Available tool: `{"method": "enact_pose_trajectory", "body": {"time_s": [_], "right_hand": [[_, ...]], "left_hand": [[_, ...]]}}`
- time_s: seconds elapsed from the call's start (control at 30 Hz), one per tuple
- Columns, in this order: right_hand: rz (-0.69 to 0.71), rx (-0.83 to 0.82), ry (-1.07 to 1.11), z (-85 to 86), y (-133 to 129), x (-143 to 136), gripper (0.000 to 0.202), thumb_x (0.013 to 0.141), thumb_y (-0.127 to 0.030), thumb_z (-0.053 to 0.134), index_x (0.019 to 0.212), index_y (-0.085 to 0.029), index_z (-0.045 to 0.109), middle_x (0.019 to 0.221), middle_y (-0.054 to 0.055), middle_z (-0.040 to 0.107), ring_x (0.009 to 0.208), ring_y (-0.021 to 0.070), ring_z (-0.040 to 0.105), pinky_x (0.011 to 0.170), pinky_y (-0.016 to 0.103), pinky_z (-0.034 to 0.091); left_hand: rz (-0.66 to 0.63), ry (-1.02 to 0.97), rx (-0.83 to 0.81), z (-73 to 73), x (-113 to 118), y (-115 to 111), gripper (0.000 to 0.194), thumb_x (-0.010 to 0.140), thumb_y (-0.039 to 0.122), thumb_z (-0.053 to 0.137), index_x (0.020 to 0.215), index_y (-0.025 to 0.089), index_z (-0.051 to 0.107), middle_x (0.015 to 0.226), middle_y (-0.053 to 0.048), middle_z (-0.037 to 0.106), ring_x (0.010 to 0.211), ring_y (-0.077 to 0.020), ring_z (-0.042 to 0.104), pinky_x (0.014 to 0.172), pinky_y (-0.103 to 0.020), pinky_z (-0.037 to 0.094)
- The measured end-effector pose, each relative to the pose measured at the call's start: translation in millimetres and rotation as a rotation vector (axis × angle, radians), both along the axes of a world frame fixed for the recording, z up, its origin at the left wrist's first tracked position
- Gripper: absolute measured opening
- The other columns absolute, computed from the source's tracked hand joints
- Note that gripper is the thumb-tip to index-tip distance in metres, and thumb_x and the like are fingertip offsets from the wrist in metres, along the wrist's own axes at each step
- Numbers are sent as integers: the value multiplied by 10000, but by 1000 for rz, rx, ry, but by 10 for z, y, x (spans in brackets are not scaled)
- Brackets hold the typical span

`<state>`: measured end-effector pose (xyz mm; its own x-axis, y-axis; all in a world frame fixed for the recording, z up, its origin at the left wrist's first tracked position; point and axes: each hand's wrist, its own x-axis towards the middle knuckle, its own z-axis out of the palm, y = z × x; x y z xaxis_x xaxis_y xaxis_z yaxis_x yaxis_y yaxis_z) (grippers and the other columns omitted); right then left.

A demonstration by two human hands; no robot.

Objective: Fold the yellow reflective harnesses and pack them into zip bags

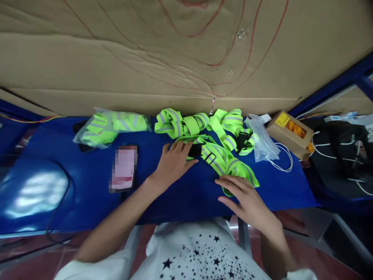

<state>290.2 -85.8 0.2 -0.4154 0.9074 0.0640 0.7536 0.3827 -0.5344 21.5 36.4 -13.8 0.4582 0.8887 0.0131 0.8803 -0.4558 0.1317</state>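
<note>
A neon-yellow reflective harness (pixel 221 160) with grey stripes and a black buckle (pixel 210 158) lies folded on the blue table. My left hand (pixel 175 161) rests over its left end, by a black patch, fingers slightly bent and thumb apart. My right hand (pixel 243 196) hovers at or touches the lower right end, with thumb and fingers spread; a small coil of strap shows partly beneath it. Behind are more loose yellow reflective straps (pixel 175 122), bunched along the back of the table.
A clear bag of yellow reflective straps (pixel 113 126) lies at the back left, above a phone (pixel 124 168). To the right are an empty-looking plastic bag (pixel 264 140), a white cable (pixel 287 167) and a cardboard box (pixel 291 134) with orange contents. A cardboard wall (pixel 145 77) rises behind the table.
</note>
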Motion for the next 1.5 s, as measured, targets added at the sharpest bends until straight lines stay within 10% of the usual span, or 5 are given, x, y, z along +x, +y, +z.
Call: {"method": "enact_pose_trajectory", "body": {"time_s": [0.43, 0.6, 0.83, 1.2, 1.5], "right_hand": [[-459, 142, 117, -235, 80, 531, 340, 1019, -339, 587, 1349, -265, 626, 1261, 80, 723, 1132, 252, 711, 978, 416, 577], [-493, 461, -44, 195, 280, 151, 324, 1024, -329, 578, 1329, -243, 646, 1431, 146, 597, 1358, 337, 570, 1152, 565, 438], [49, 375, -62, 1106, 1016, -683, 451, 1054, -297, 531, 1498, -216, 524, 1495, 114, 590, 1398, 298, 545, 1170, 466, 416], [-55, -111, 536, 665, 2023, -393, 215, 972, -335, 538, 1045, -167, 652, 834, -1, 655, 727, 124, 567, 654, 240, 411], [-58, 151, -13, 791, 1729, -660, 403, 1034, -369, 565, 1380, -163, 577, 1337, 148, 684, 1239, 306, 648, 1043, 433, 486]], "left_hand": [[59, -406, -63, 98, -551, -122, 206, 997, 308, 543, 1133, 184, 633, 1145, -100, 753, 1054, -290, 719, 915, -411, 502], [49, -255, 245, 474, -415, -160, 299, 1075, 319, 431, 1157, 151, 664, 974, -117, 778, 903, -310, 724, 898, -449, 472], [-207, -393, 150, 1003, 16, 306, 213, 1028, 268, 525, 1079, 166, 704, 1011, -76, 787, 950, -271, 727, 876, -389, 475], [-97, -180, 314, 652, 223, 682, 193, 887, 227, 655, 1070, 166, 666, 976, -110, 770, 999, -335, 722, 999, -487, 453], [-176, 5, 314, 704, 165, 694, 216, 980, 201, 573, 1148, 85, 643, 1031, -166, 755, 992, -349, 721, 908, -466, 472]]}}
